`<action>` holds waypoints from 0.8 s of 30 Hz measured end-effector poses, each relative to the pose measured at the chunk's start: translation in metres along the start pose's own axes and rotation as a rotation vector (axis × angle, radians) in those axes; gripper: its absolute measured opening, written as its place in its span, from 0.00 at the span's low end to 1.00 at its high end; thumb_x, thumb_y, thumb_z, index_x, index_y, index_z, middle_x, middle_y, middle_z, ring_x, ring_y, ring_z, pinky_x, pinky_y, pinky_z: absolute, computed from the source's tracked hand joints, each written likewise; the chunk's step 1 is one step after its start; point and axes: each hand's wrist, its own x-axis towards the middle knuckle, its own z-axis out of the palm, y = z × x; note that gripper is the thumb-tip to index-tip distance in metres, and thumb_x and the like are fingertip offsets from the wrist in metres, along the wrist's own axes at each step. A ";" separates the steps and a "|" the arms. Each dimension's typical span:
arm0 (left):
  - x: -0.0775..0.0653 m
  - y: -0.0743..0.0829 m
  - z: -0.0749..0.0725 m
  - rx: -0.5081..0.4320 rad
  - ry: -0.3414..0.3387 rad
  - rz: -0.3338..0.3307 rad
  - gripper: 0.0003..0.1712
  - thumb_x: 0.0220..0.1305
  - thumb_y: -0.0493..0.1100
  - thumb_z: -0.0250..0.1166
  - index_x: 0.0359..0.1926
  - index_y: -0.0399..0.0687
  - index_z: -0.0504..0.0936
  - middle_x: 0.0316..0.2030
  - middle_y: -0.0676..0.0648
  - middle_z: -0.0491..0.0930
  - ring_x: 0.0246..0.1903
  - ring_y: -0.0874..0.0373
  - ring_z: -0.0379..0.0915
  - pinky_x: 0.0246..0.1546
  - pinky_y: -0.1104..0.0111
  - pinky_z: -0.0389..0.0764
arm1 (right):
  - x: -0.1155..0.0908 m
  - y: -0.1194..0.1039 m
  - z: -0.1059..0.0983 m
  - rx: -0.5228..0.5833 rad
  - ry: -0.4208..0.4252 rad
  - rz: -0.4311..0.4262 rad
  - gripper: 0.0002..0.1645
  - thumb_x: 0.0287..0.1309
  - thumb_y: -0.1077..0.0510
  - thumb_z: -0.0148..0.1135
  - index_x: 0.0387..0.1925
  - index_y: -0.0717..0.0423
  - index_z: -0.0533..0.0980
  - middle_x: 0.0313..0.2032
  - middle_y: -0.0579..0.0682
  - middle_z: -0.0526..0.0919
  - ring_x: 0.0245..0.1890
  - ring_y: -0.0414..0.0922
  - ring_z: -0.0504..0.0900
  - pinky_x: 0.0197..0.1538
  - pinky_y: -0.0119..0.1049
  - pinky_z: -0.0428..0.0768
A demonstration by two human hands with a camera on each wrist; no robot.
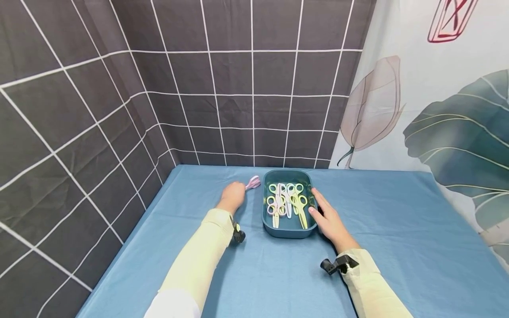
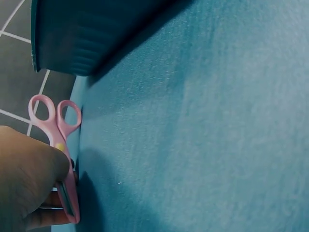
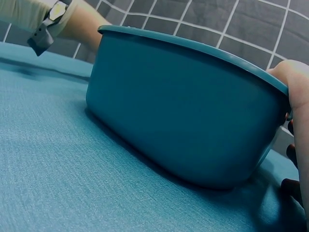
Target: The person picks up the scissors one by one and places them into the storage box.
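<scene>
In the head view my left hand (image 1: 233, 196) pinches a pair of pink scissors (image 1: 253, 182) left of a dark teal plastic basin (image 1: 288, 234). The left wrist view shows these scissors held by the blade end, their two handle loops pointing away from the hand. My right hand (image 1: 331, 223) holds the basin's right side, thumb at the rim and other fingers along the outer wall, partly hidden. Inside the basin lie several scissors, among them yellow scissors (image 1: 301, 211) and white-bladed, pink-handled scissors (image 1: 277, 199).
A blue cloth (image 1: 254, 282) covers the table. Behind it hangs a dark grid-patterned curtain (image 1: 234, 110), and at the right a white leaf-printed cloth (image 1: 413, 145). Each wrist wears a black camera mount (image 1: 339, 264).
</scene>
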 end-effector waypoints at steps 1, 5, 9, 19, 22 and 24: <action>0.000 0.000 0.000 0.003 -0.003 0.003 0.12 0.62 0.34 0.51 0.30 0.42 0.81 0.30 0.45 0.78 0.33 0.50 0.76 0.34 0.58 0.77 | 0.000 0.000 0.000 0.001 -0.001 0.004 0.37 0.63 0.55 0.52 0.70 0.48 0.52 0.68 0.56 0.53 0.67 0.55 0.51 0.62 0.58 0.53; -0.002 -0.002 0.000 0.007 -0.001 0.017 0.11 0.61 0.33 0.52 0.29 0.42 0.81 0.30 0.44 0.79 0.33 0.50 0.76 0.35 0.58 0.77 | -0.001 -0.001 0.000 0.001 0.004 0.009 0.37 0.62 0.56 0.52 0.70 0.48 0.52 0.68 0.55 0.53 0.67 0.55 0.51 0.62 0.58 0.53; -0.004 -0.005 -0.002 -0.022 -0.023 -0.002 0.10 0.60 0.31 0.52 0.27 0.42 0.79 0.30 0.43 0.79 0.35 0.49 0.76 0.38 0.58 0.77 | -0.001 -0.001 0.000 0.003 0.004 0.006 0.37 0.62 0.55 0.52 0.70 0.48 0.52 0.68 0.55 0.53 0.67 0.55 0.51 0.62 0.58 0.53; -0.007 -0.005 -0.022 -0.293 0.065 -0.074 0.10 0.52 0.31 0.59 0.18 0.46 0.73 0.18 0.48 0.73 0.21 0.52 0.69 0.26 0.60 0.73 | -0.001 0.004 0.002 0.017 0.004 0.004 0.37 0.62 0.55 0.52 0.70 0.47 0.52 0.69 0.53 0.52 0.67 0.55 0.51 0.63 0.57 0.53; -0.006 0.003 -0.036 -0.368 0.135 -0.073 0.09 0.50 0.31 0.59 0.19 0.45 0.73 0.18 0.48 0.72 0.21 0.52 0.67 0.23 0.63 0.71 | -0.001 0.005 0.002 0.018 0.010 0.005 0.37 0.62 0.54 0.52 0.70 0.47 0.52 0.69 0.52 0.53 0.67 0.54 0.51 0.63 0.57 0.53; -0.003 0.009 -0.042 -0.394 0.176 -0.055 0.08 0.50 0.31 0.58 0.20 0.46 0.74 0.18 0.48 0.73 0.21 0.53 0.67 0.22 0.64 0.70 | -0.001 0.006 0.002 0.017 0.014 0.001 0.36 0.62 0.54 0.52 0.70 0.48 0.52 0.69 0.53 0.53 0.67 0.55 0.51 0.63 0.57 0.53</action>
